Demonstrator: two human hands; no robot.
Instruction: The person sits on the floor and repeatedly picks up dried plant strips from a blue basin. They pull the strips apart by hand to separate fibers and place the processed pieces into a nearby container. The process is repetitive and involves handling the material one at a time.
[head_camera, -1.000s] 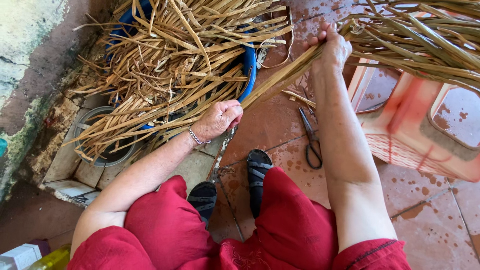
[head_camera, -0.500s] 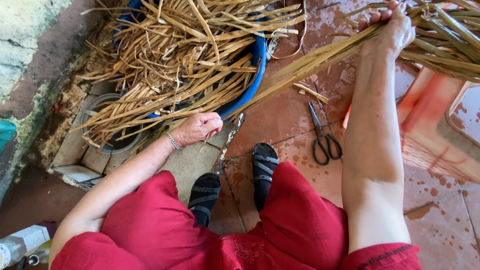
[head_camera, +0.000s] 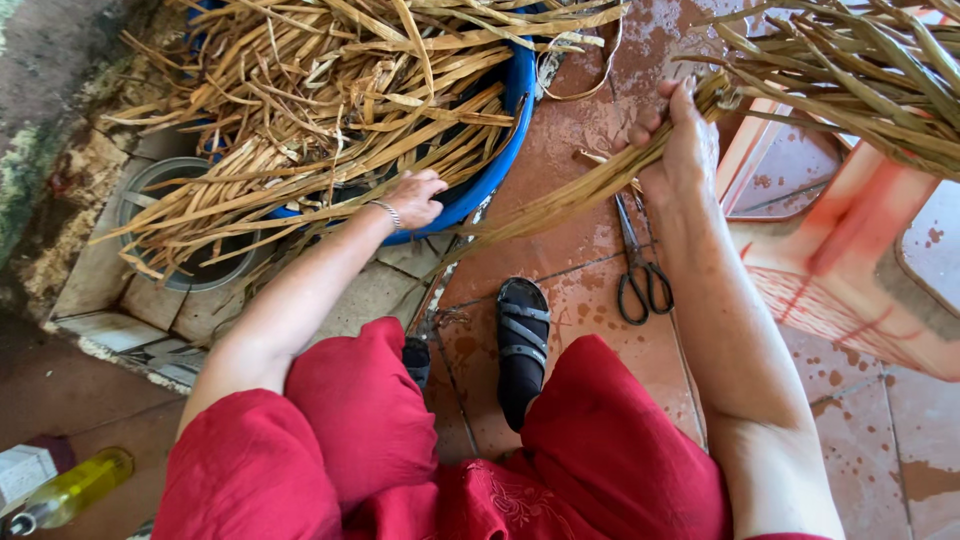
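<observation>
Right hand (head_camera: 680, 150) clenched around a bundle of dried leaf strips (head_camera: 560, 205) trailing down-left over the wet tiled floor (head_camera: 590, 290). Left hand (head_camera: 415, 197) reaches into loose strips (head_camera: 330, 110) heaped in a blue basin (head_camera: 495, 170); its grip cannot be told. Scissors (head_camera: 640, 270) lie just below the bundle. Pink stool (head_camera: 840, 260) at right carries more strips.

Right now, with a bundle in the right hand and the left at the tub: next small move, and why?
Probably close the left hand on one dry strip in the blue tub and draw it toward the bundle that the right hand grips. The left hand rests open on the strips at the tub's rim, holding nothing, while the right is full.
</observation>
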